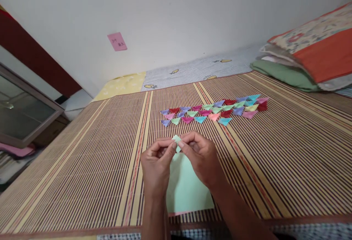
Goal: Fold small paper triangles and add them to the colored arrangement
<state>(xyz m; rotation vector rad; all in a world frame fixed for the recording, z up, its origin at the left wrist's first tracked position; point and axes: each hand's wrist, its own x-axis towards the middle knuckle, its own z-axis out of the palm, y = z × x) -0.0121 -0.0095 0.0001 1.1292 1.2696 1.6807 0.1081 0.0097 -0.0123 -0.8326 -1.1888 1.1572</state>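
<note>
A small pale green piece of folded paper [176,138] is pinched between the thumbs and fingers of both hands. My left hand [158,159] grips its left side, and my right hand [202,155] grips its right side, thumbs almost meeting in front. Below the hands lies a larger sheet of pale green paper [188,188], with a thin pink edge showing under its near side. Beyond the hands, several small folded paper triangles [205,113] in many colours are laid out in rows. Parts of the small piece are hidden behind my fingers.
A striped bamboo mat [90,166] covers the surface. Folded bedding with an orange cushion [327,56] sits at the far right. A pink note [117,41] is on the white wall [176,16]. At the left stands a framed glass panel [24,104].
</note>
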